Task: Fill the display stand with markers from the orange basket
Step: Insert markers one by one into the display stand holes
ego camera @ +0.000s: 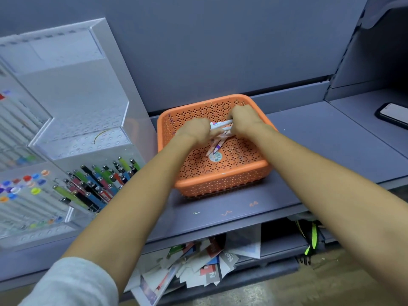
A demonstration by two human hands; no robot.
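An orange perforated basket (223, 175) stands on the grey shelf in the middle. Both my hands are inside it. My left hand (195, 130) and my right hand (244, 118) are closed on the same small bunch of white markers (221, 124), which runs between them. A few more markers (215, 147) hang or lie below the hands, pointing toward a round sticker on the basket's floor. The clear acrylic display stand (72, 129) is at the left, its lower tiers holding several coloured markers and pens (99, 182).
A black phone (394, 114) lies on the shelf at the far right. Loose papers and cartons (198, 261) are piled on the lower shelf. The grey shelf (309, 151) backs onto a grey wall panel.
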